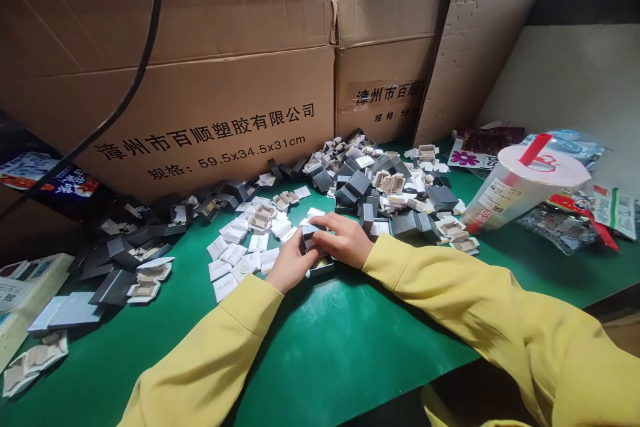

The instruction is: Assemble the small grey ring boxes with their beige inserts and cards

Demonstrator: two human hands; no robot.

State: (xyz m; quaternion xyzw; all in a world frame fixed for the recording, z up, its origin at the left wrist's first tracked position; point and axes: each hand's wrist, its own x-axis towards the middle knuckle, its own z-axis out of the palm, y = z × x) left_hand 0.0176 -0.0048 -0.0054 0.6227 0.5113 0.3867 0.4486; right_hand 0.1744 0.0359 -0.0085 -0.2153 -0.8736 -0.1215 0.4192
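Both hands meet over a small dark box (310, 231) in the middle of the green table. My left hand (291, 264) grips it from the left, fingers closed around its side. From the right, my right hand (346, 239) bends its fingers over the same box. Just beneath them lies an open dark box tray (321, 269) with something small inside that I cannot make out. White printed cards (233, 255) are spread to the left of my hands. Beyond my right hand rises a heap of dark boxes and white inserts (373, 180).
Large cardboard cartons (240, 107) wall off the back. A lidded drink cup (525, 180) with a red straw stands at right, near snack packets (565, 220). More dark boxes (115, 287) lie at left, and a black cable (135, 80) hangs at upper left.
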